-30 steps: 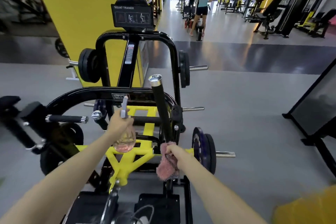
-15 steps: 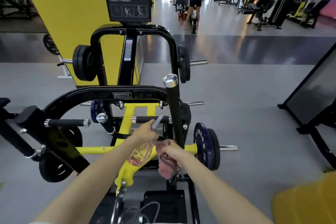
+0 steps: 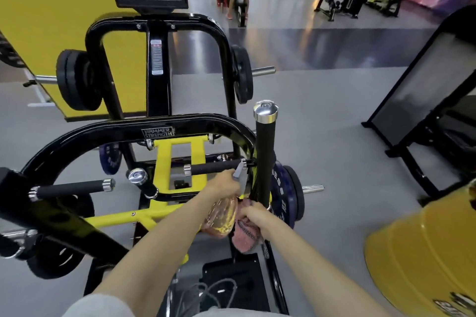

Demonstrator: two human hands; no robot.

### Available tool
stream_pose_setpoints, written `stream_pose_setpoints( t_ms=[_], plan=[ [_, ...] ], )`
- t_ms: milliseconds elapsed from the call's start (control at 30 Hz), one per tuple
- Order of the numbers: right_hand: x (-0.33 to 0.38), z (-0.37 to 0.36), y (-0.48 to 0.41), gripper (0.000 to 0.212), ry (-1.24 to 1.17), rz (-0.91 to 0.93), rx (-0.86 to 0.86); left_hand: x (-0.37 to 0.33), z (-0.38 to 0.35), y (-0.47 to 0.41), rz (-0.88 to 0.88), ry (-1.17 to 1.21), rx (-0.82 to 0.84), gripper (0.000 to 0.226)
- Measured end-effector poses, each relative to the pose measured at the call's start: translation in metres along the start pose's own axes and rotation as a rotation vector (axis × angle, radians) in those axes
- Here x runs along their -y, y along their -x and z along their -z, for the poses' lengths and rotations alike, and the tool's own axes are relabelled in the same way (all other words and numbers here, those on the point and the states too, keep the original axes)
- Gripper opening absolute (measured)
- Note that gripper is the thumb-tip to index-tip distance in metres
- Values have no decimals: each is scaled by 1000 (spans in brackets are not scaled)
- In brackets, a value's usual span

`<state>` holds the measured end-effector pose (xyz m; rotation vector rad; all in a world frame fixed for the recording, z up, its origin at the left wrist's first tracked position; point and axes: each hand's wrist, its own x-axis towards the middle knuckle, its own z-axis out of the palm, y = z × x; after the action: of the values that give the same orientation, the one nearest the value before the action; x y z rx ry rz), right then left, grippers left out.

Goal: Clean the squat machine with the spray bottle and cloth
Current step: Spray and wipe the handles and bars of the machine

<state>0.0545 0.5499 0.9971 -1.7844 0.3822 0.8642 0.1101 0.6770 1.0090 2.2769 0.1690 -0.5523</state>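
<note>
**Nozzle crowding the wiping hand at the right handle**

The left hand (image 3: 223, 186) was curled round the neck of the spray bottle (image 3: 222, 217), its nozzle tilted up and right toward the upright black handle (image 3: 264, 157) on the right side of the squat machine (image 3: 164, 128). Whether a finger lay on the trigger could not be told. The right hand (image 3: 253, 217) clutched the pink cloth (image 3: 244, 238), bunched against the foot of that handle, just beside the bottle's clear body.

With the two hands so close, a squeeze would likely wet the right knuckles or the cloth rather than the grip. Mist passing the narrow handle could settle on the blue weight plate (image 3: 282, 188) just behind it, or on the grey floor (image 3: 322, 136), leaving a slick patch. A soaked grip could let the cloth hand slide and knock the bottle. Wiping with the bottle held this near also risked bumping the nozzle on the frame
</note>
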Motion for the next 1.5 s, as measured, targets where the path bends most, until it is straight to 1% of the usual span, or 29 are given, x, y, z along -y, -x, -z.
stream_pose_setpoints(
  t_ms=[167,233,333,467,533,567,600,633,667,733,800,833,867,933,1000,1100,1233,1333,1400,1500],
  plan=[
    [0,-7,-8,14,-18,-8,-4,-1,0,1,11,-82,6,13],
    [3,-12,-10,12,-37,-24,-5,11,3,1,45,-40,-4,18],
    [7,-22,-17,15,-73,-55,7,33,12,6,99,53,-21,21],
    [17,-41,-25,30,-38,-50,53,48,28,23,155,111,-73,22],
    [22,-49,-24,21,-26,-37,72,56,35,30,183,87,-105,18],
    [25,-52,-22,15,-26,-29,78,62,37,31,205,91,-123,24],
    [28,-54,-21,11,-18,-21,81,69,38,31,222,113,-137,36],
    [30,-56,-19,13,-8,-12,89,76,40,32,240,125,-150,44],
    [31,-58,-18,14,1,-4,93,82,40,31,256,127,-155,45],
    [32,-59,-17,10,26,6,110,87,43,35,286,128,-174,33],
    [32,-58,-17,15,35,11,114,85,46,44,299,111,-196,18],
    [34,-58,-17,17,51,18,111,83,48,47,304,107,-205,16],
    [34,-57,-18,13,66,23,105,82,48,49,306,107,-212,17],
    [36,-56,-18,12,69,25,101,81,48,53,311,110,-222,29],
    [38,-54,-19,18,66,27,106,81,48,55,305,105,-243,40],
    [42,-52,-16,18,46,25,98,79,49,55,295,83,-245,45],
    [45,-51,-16,27,41,38,90,66,61,56,248,91,-221,41],
    [50,-50,-15,40,11,27,92,54,73,51,169,138,-250,30],
    [54,-49,-12,42,-38,16,123,40,84,47,115,129,-279,27],
    [59,-49,-12,39,-74,15,162,14,103,37,-16,111,-316,32]
  ],
)
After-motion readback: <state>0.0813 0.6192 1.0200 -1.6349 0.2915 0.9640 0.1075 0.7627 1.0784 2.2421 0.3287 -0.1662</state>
